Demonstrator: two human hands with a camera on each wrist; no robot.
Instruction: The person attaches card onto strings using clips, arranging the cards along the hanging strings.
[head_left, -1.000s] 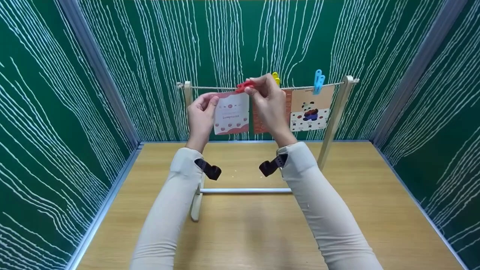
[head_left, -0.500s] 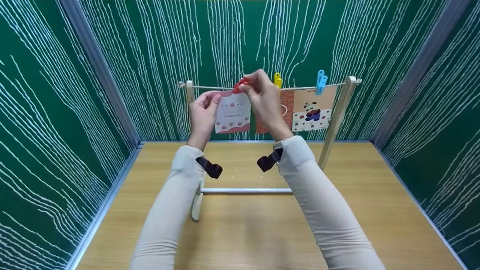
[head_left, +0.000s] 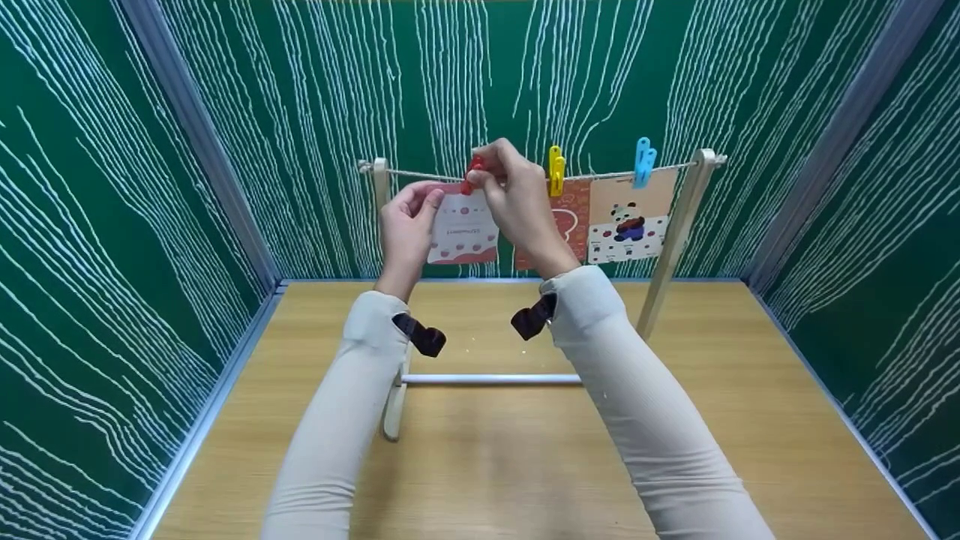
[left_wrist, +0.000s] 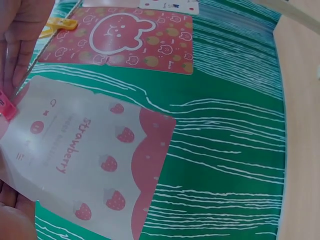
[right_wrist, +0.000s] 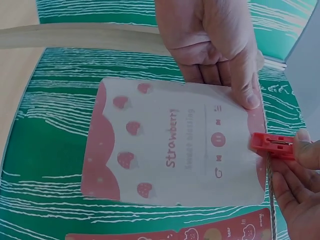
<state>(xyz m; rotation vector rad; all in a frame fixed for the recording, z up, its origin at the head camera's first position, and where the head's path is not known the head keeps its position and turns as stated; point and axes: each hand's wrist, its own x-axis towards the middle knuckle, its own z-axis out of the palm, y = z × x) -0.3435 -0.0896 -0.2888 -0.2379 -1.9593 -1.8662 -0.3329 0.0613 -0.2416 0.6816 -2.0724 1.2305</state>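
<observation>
A white and pink strawberry card [head_left: 463,225] hangs against the rope [right_wrist: 272,200]. My left hand [head_left: 407,225] pinches its upper left corner between thumb and fingers. With thumb and fingertips my right hand [head_left: 517,195] grips a red clothespin [right_wrist: 274,145], whose jaws sit over the card's top edge at the rope. Right of it hangs a red bear card [left_wrist: 125,37] under a yellow clothespin [head_left: 556,171], partly behind my right hand in the head view. Farther right a panda card [head_left: 628,221] hangs from a blue clothespin [head_left: 643,163].
The rope runs between a left wooden post [head_left: 380,180] and a right wooden post [head_left: 675,232]. A pale crossbar [head_left: 491,379] joins the stand low down, above the wooden table [head_left: 480,457]. Green panels with white wavy lines [head_left: 315,112] enclose the back and sides.
My right hand has moved slightly left, and the red clothespin has turned from slanted to nearly upright over the card's top edge. My left hand keeps its pinch on the corner.
</observation>
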